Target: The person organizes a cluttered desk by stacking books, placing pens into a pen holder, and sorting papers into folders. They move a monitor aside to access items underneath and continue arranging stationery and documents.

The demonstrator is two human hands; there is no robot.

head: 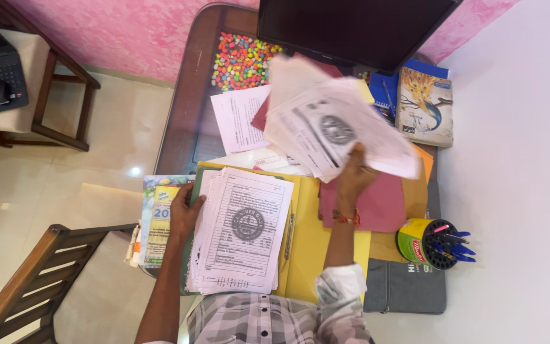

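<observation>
My right hand (353, 173) grips a thick bundle of printed sheets (335, 127) and holds it lifted above the desk, its pages fanned and blurred. My left hand (186, 213) rests flat on the left edge of a second stack of printed forms (240, 230). That stack lies in an open yellow folder (313, 245) in front of me. A pink folder (377, 204) lies under the raised bundle, right of the yellow one.
A dark monitor (351, 28) stands at the desk's back above coloured pebbles (242, 60). A peacock-cover notebook (424, 105) lies at back right, a pen holder (431, 242) at front right, a grey pouch (405, 286) below it. A wooden chair (27, 280) stands at left.
</observation>
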